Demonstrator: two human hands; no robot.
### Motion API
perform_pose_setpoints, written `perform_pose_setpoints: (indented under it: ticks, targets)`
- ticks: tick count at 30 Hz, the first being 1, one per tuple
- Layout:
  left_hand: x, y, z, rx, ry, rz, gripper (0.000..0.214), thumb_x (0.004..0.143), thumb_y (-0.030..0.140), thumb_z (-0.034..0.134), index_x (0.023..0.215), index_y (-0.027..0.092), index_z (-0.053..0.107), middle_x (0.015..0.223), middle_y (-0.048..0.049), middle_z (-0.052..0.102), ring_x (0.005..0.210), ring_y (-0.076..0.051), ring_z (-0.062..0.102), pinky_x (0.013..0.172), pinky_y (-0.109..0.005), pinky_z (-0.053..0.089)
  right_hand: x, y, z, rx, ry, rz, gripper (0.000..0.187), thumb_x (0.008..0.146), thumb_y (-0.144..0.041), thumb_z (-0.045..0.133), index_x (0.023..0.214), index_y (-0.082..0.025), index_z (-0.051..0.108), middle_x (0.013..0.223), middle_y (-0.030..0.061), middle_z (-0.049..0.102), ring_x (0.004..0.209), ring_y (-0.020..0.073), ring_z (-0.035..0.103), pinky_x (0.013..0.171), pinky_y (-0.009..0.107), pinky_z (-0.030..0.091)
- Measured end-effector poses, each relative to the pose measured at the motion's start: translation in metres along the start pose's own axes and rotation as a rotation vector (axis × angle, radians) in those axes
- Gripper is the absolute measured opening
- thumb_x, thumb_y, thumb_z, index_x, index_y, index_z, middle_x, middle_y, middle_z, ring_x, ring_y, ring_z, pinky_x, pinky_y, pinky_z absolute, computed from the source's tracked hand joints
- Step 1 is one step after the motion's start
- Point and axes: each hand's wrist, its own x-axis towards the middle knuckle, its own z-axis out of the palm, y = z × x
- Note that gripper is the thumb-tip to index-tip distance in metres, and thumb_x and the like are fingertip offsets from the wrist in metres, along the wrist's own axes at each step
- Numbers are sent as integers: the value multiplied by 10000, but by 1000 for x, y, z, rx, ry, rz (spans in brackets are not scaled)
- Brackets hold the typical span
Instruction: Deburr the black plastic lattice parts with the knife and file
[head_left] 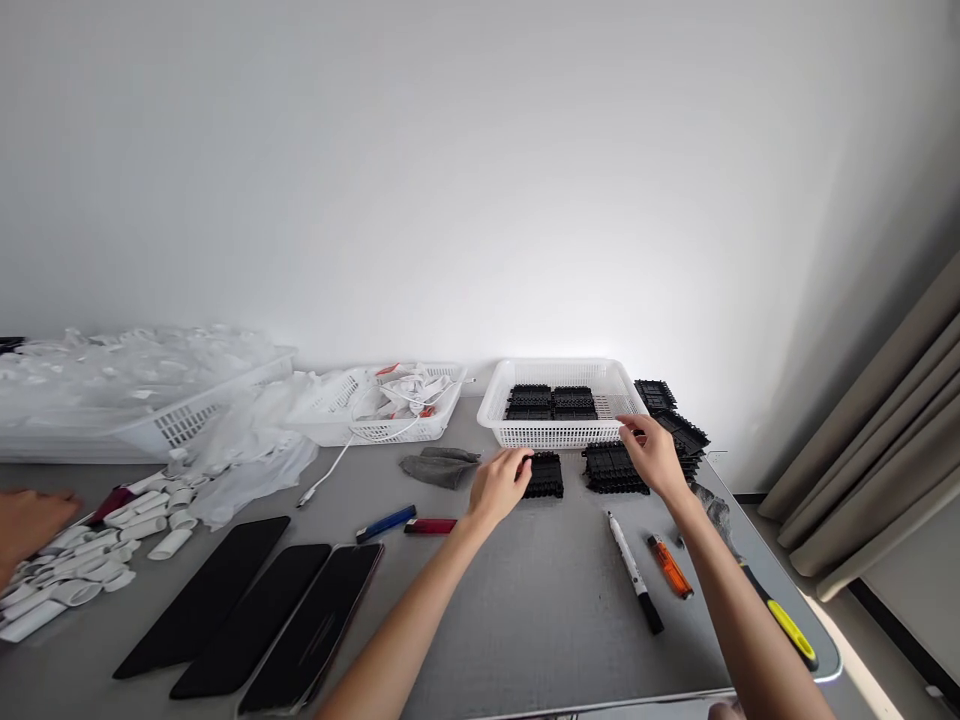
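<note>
— Where's the block (546, 476)?
— On the table (540, 590), just before the basket (562, 432), with your left hand (499, 485) clasping its end. It's likely light, stiff plastic, so pinch its sides. Your right hand (654, 455) is over the stack (609, 470); I can't tell its grip.

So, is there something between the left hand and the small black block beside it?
Nothing visible. The left hand touches the left end of the small black block, which lies on the grey table.

No writing can be read (black parts (544, 475), marker (634, 572): too small).
</note>
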Motion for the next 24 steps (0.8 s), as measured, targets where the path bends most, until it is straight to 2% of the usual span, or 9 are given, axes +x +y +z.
perform_pose_setpoints:
  ticks: [4,6,10,15,18,21,24]
  targets:
    - [-16,1,15,72,-40,69,236,939,217,475,1068,223,673,1042,-82,716,995,-252,645,863,-384,504,-42,-5,6,-50,-8,12,374,942,-402,472,1127,-172,702,1163,137,684,1026,262,644,832,378,537]
    - [-21,0,19,72,-57,97,223,931,222,498,1056,221,684,1052,-85,710,1020,-261,632,887,-402,499,-66,0,4,-109,38,57,393,948,-413,450,1140,-178,700,1186,144,677,1035,278,645,844,400,535]
    - [-25,-4,23,66,-78,119,221,934,210,495,994,213,708,987,-86,714,964,-258,632,853,-416,500,-123,23,-2,-360,136,221,444,954,-427,401,1197,-182,681,1203,156,675,1015,308,651,859,443,518]
    - [-29,-8,28,31,-99,106,219,930,225,533,1052,217,714,1020,-89,728,997,-270,631,890,-445,486,-187,51,7,-661,110,292,479,936,-420,403,1166,-134,711,1137,208,690,1088,396,603,904,509,476]
    - [-31,-8,28,10,-94,73,265,918,165,530,1113,211,704,1054,-90,737,1004,-271,637,900,-453,487,-202,60,11,-736,93,295,478,936,-391,374,1181,-158,713,1135,194,695,1042,398,618,858,509,481]
    - [-32,-8,27,-21,-84,45,285,898,108,533,1082,219,720,1025,-69,752,975,-265,652,879,-444,506,-203,66,11,-735,62,281,446,938,-361,363,1154,-206,720,1071,162,714,952,359,654,820,467,489]
    - [-32,-8,27,-59,-62,19,311,880,61,528,1038,229,737,989,-58,759,956,-254,658,871,-431,520,-199,70,10,-720,40,270,425,943,-343,353,1100,-194,718,986,166,708,896,338,664,796,439,488]
